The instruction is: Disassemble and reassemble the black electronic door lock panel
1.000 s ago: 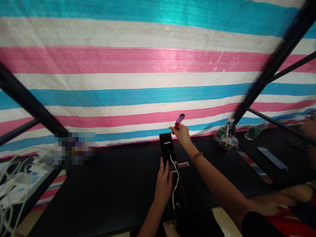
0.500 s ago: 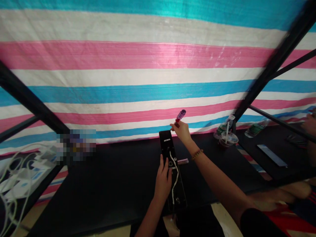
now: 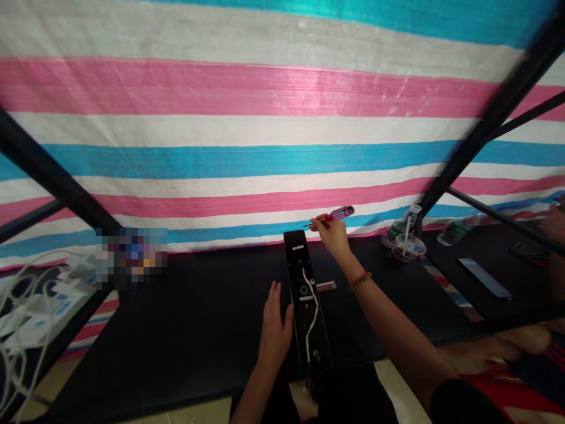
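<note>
A long black panel (image 3: pixel 296 321) lies on the black table, its length running away from me, with a white cable (image 3: pixel 316 312) along it. My right hand (image 3: pixel 334 235) grips a screwdriver (image 3: pixel 342 213) with a red and purple translucent handle. The screwdriver is tilted nearly level, its thin tip pointing left above the panel's far end and apart from it. My left hand (image 3: pixel 274 324) is open beside the panel's left edge, fingers stretched forward; whether the thumb touches the edge I cannot tell. A small pinkish rod-like item (image 3: pixel 326 286) lies right of the panel.
On the right stand a lidded plastic cup (image 3: pixel 408 247) with a straw and a clear bottle (image 3: pixel 396 229). Another bottle (image 3: pixel 459 229) and a flat grey bar (image 3: pixel 484 277) lie farther right, near another person's hand (image 3: pixel 554 227). White cables (image 3: pixel 22 330) and power strips fill the left. Black metal posts flank the table.
My left hand has come off the panel to its left side. My right hand has lifted the screwdriver away from the panel's far end and tipped its handle rightward.
</note>
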### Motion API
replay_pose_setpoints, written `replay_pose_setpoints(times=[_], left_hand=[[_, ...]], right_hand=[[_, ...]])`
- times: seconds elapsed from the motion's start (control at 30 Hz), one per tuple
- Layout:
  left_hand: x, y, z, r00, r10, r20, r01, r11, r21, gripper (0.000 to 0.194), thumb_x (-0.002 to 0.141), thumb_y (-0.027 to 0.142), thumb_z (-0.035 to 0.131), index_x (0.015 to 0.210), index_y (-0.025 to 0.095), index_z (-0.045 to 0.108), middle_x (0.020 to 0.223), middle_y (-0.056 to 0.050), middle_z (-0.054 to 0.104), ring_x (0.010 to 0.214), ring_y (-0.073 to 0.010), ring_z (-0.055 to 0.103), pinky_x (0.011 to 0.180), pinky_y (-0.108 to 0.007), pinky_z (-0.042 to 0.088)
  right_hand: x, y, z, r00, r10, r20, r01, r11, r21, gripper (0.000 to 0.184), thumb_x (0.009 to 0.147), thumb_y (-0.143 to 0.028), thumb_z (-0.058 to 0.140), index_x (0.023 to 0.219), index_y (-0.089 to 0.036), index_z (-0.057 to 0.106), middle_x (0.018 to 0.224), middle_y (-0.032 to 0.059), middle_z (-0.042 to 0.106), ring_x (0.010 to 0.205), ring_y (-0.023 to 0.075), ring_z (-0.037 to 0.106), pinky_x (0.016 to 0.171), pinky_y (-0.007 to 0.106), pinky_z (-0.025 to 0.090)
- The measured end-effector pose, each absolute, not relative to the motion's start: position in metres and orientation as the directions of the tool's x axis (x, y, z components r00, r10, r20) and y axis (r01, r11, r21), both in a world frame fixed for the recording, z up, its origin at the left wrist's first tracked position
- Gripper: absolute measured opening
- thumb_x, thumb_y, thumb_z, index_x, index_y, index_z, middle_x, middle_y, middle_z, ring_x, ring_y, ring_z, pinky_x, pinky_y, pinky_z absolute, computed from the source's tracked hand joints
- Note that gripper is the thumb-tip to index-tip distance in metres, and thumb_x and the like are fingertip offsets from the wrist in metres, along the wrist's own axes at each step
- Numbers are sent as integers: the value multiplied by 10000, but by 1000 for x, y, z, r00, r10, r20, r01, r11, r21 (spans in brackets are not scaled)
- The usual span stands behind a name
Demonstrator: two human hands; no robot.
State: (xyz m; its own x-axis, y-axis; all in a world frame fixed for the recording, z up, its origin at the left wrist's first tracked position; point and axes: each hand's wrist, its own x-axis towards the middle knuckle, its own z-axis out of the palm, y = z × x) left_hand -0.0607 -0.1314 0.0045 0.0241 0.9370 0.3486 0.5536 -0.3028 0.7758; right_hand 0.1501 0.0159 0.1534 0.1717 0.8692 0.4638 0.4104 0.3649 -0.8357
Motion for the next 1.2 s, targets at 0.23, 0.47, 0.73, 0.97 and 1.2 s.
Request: replay_pose_setpoints(times=[0.23, 0.47, 0.73, 0.97, 1.2], left_hand=[[-135, -135, -12, -36, 954, 297, 788, -156, 595, 345, 891, 409, 513, 1026, 188, 741, 984, -111, 668, 955, -288, 573, 911, -470, 492], [-131, -128, -1, -17, 972, 235, 762, -140, 632, 328, 860, 429, 532, 904, 206, 768, 899, -102, 686, 883, -285, 578, 851, -431, 470], [-90, -135, 48, -145, 974, -176, 92, 191, 977, 378, 663, 508, 782, 860, 186, 784, 857, -77, 746, 805, -230, 650, 755, -329, 489], [-39, -152, 94, -88, 921, -381, -508, 287, 812, 420, 481, 377, 933, 769, 120, 770, 708, -51, 712, 644, -111, 609, 601, -199, 484], [-31, -153, 108, -15, 840, -543, -736, 358, 574, 312, 485, 157, 928, 744, 110, 760, 701, -56, 723, 635, -111, 664, 579, -173, 541]], right_hand=[[161, -75, 163, 334, 849, 410, 127, 390, -912, 331, 901, -502, 612, 857, -182, 686, 781, 81, 777, 670, 247, 759, 673, 366, 641], [158, -145, 136, 365, 910, 196, -91, 244, -966, 289, 879, -464, 670, 859, -178, 702, 865, 81, 782, 690, 233, 763, 673, 366, 653], [135, -191, 95, 271, 960, 65, -281, 143, -949, 217, 894, -386, 684, 929, -182, 746, 950, 94, 780, 772, 227, 769, 730, 360, 655], [123, -199, 92, 330, 941, 81, -430, 226, -874, 162, 911, -334, 677, 953, -197, 752, 975, 88, 779, 782, 210, 772, 718, 309, 652], [128, -197, 109, 303, 933, 196, -356, 301, -884, 140, 931, -296, 649, 969, -208, 751, 976, 82, 773, 772, 206, 771, 731, 318, 650]])
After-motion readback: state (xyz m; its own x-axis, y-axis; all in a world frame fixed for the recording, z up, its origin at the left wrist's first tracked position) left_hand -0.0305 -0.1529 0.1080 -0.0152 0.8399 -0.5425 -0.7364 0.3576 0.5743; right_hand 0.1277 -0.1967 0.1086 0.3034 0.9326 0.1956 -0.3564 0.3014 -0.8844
